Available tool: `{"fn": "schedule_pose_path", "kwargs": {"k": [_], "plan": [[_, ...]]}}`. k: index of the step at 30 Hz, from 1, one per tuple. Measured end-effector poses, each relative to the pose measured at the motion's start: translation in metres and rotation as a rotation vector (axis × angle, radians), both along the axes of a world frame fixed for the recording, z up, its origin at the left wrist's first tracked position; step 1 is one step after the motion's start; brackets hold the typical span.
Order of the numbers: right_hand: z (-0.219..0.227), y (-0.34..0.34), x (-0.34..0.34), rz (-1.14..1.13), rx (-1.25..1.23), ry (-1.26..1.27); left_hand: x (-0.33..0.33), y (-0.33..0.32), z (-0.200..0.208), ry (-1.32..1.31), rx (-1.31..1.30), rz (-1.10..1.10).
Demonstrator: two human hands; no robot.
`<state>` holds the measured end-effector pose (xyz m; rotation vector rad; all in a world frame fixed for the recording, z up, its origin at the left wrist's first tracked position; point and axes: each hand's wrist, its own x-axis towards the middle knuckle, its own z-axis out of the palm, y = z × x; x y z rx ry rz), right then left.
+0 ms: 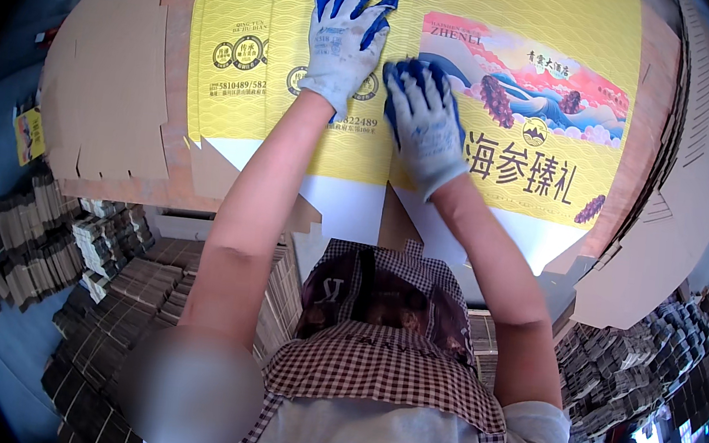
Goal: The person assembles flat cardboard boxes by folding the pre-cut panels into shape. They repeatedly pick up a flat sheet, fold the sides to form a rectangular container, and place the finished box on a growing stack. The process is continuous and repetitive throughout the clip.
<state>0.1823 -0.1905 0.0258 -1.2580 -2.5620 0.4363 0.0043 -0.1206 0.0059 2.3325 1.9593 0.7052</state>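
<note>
A flat yellow printed carton blank [604, 22] lies on the worktable, with a colourful mountain-and-wave picture on its right panel and white flaps along its near edge. My left hand [343, 50], in a white glove with blue-coated fingers, lies on its middle panel with the fingers spread. Beside the upright crease line, my right hand [425, 125] rests on the picture panel's left side in a matching glove, fingers stretched out. Both palms face down, and neither hand grips anything I can see. Further yellow panel edges [194, 72] show at the blank's left side, closely layered.
Brown cardboard sheets [104, 79] lie to the left on the reddish-brown tabletop [139, 191]. A stack of cardboard [666, 248] stands along the right. Tied bundles of cardboard [127, 301] fill the floor at left, with more piles [644, 368] at right. A checked apron [390, 366] covers my front.
</note>
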Motion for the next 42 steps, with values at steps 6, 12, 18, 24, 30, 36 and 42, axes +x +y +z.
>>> {"fn": "schedule_pose_path", "kwargs": {"k": [6, 12, 18, 24, 30, 36, 42], "plan": [[0.038, -0.102, 0.028, 0.147, -0.227, 0.002, -0.007, -0.002, 0.002, -0.088, 0.006, 0.0], [0.057, -0.077, 0.145, -0.419, 0.046, 0.06, -0.023, -0.049, 0.039, -0.295, -0.076, 0.532], [-0.019, -0.038, 0.276, -1.187, -0.078, 0.168, -0.064, -0.091, 0.039, -0.771, -0.372, 0.754], [-0.002, -0.037, 0.259, -1.259, -0.129, 0.221, -0.09, -0.07, 0.047, -1.103, -0.441, 0.696], [0.016, -0.046, 0.187, -1.177, -0.099, 0.302, -0.142, -0.073, 0.038, -0.893, -0.269, 0.734], [0.01, -0.032, 0.161, -1.213, -0.216, 0.032, -0.166, -0.085, 0.034, -0.216, -0.6, 0.923], [0.077, -0.035, 0.15, -1.241, -0.274, 0.235, -0.163, -0.094, 0.014, -0.212, -0.581, 0.885]]}}
